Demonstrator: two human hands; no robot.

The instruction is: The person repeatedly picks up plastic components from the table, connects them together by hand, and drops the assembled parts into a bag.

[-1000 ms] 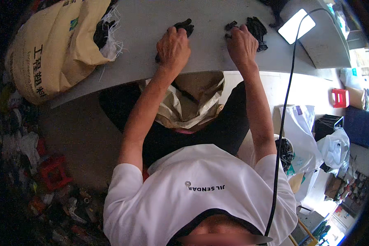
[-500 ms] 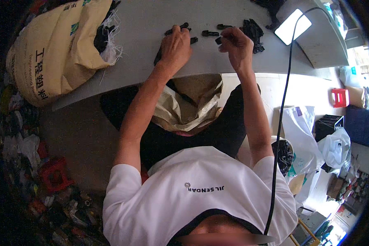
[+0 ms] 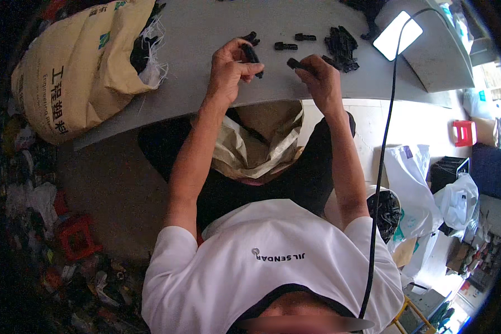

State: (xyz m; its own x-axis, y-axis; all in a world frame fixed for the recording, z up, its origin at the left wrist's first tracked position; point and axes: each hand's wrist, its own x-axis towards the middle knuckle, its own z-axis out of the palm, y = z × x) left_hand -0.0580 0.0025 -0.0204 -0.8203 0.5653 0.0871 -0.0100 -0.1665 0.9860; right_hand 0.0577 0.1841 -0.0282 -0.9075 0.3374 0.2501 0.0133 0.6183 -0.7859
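My left hand is closed on a dark black plastic part, pinched between thumb and fingers just above the grey table. Another black piece shows beside its knuckles; whether it touches the hand I cannot tell. To the right, my right hand grips a slim black plastic piece whose blunt end points toward the left hand. Beyond the hands, a short black part and a similar black part lie apart on the table. A heap of black parts sits past my right hand.
A tan woven sack stands at the left, its mouth holding black pieces. Between my legs hangs an open sack below the table. A bright white panel and a black cable are on the right.
My left hand has drawn back slightly toward me and turned, bringing a black part into clear view. My right hand has moved down toward me with its piece.
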